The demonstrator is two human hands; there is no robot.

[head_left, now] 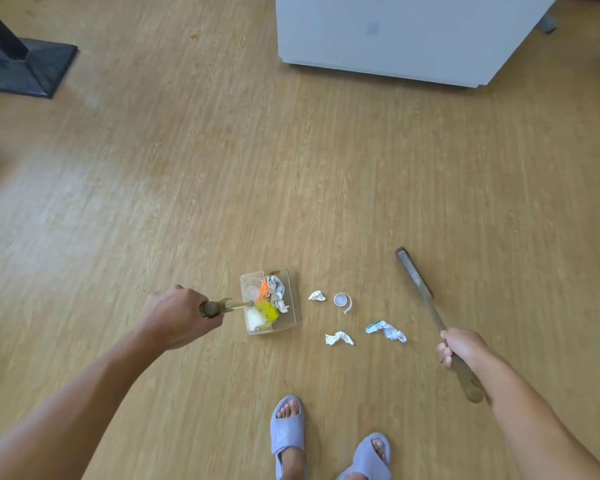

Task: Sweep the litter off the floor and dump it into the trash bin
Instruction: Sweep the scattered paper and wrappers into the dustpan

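Note:
My left hand [174, 315] grips the handle of a clear dustpan [290, 303] resting on the wood floor. Crumpled paper, a yellow wrapper and an orange piece lie inside it. My right hand [459, 346] holds the broom [418, 282] by its handle; the broom head hovers to the right of the litter. Between pan and broom lie a small paper scrap [317, 295], a white cap with a ring [342, 301], a crumpled paper [339, 338] and a bluish crumpled wrapper [386, 330].
A white cabinet [395, 36] stands at the back right. A dark table base [21, 69] sits at the back left. My feet in lilac slippers [288, 431] are just behind the litter. No trash bin is in view.

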